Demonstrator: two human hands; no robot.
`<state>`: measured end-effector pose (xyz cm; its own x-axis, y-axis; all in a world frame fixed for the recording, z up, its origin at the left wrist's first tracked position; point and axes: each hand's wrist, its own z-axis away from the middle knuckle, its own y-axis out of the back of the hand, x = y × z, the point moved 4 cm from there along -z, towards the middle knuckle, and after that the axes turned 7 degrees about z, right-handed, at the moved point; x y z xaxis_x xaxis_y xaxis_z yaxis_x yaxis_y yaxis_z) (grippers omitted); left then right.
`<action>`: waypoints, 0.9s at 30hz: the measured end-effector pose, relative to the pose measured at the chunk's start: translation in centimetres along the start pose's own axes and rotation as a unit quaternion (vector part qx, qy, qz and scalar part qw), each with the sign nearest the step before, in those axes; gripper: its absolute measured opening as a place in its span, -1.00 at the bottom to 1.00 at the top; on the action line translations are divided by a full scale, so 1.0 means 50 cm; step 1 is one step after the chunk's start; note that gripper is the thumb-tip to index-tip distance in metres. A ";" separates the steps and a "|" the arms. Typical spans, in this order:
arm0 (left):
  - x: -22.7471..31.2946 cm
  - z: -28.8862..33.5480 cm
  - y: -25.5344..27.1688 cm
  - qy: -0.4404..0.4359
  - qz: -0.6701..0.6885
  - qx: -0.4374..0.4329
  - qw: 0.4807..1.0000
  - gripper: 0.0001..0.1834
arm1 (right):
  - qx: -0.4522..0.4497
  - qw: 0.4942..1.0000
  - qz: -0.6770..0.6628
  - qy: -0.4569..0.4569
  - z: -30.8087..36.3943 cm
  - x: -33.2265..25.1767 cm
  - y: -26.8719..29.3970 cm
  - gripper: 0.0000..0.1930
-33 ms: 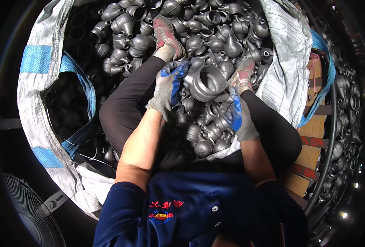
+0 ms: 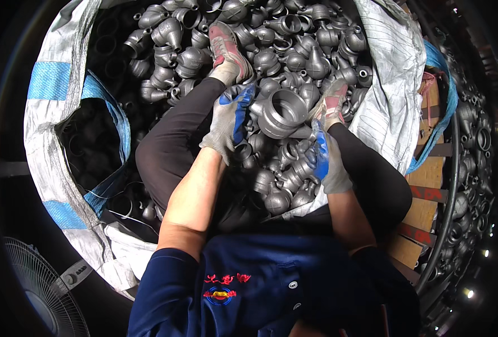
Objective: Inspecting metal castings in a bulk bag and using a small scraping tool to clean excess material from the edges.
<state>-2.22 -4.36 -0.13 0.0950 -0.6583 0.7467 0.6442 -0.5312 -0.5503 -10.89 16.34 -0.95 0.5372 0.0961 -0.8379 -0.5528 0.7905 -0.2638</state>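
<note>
A grey metal casting, a rounded hollow body with a wide round mouth turned up, is between my hands over a heap of similar castings. My left hand, in a grey glove with a blue palm, grips its left end. Gloved the same way, my right hand has its fingertips at the short neck on the casting's right side. The fingers' undersides, and the exact contact there, are partly hidden. More castings lie below it, between my legs.
A white woven bulk bag with blue straps surrounds the heap, where my shoes rest. Wooden boards and a dark curved rail stand at the right, with more castings beyond. A fan is at lower left.
The casting has shifted very slightly to the left and tilted a little between my hands. Otherwise the scene looks the same.
</note>
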 end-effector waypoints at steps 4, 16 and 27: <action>-0.017 -0.006 -0.001 0.055 -0.024 0.017 0.998 -0.83 | 0.046 0.999 -0.023 -0.003 0.002 -0.012 0.003 -0.78; -0.007 -0.012 -0.010 -0.139 -0.065 -0.048 0.987 -0.80 | -0.008 0.998 -0.062 0.031 0.002 -0.018 0.018 -0.72; -0.011 0.007 -0.019 -0.034 -0.023 -0.049 0.998 -0.78 | 0.010 0.999 -0.036 0.027 0.027 -0.048 -0.002 -0.77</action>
<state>-2.60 -3.30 0.12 0.1201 -0.5956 0.7942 0.5726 -0.6120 -0.5456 -11.25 16.86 1.73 0.5397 0.0068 -0.8418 -0.5007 0.8065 -0.3145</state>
